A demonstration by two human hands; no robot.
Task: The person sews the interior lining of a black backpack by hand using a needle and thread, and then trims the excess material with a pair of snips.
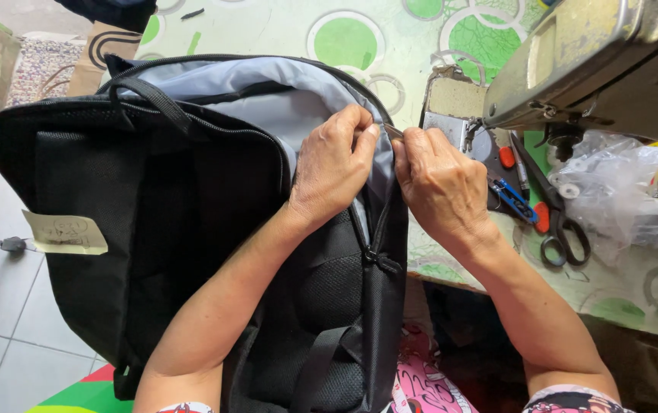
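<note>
- Centre of the frame, and the left hand (334, 164) is curled tight, fingers pinching the edge of the grey lining (268, 95) where it meets the zip seam
- Right beside it, almost knuckle to knuckle, the right hand (440, 183) is closed too, thumb and forefinger nipping a small bit of the same edge; what exactly sits between those fingertips is too small to tell
- Both hands are on the black backpack (161, 222), which fills the left and middle of the picture, lying open with its padded mesh back panel up and its lower end hanging off the table towards the person's lap
- A zipper pull (379, 260) sits on the seam just below the two hands, centre of the frame
- A pale paper tag (65, 233) hangs off the bag's left side
- Upper right, the head of a sewing machine (589, 61) looms over the green-and-white patterned tablecloth (344, 38)
- Under it, right of the hands, black-handled scissors (562, 226) lie near small blue thread snips (514, 199), well clear of the fingers
- Far right, a crumpled clear plastic bag (623, 187) rests on the table
</note>
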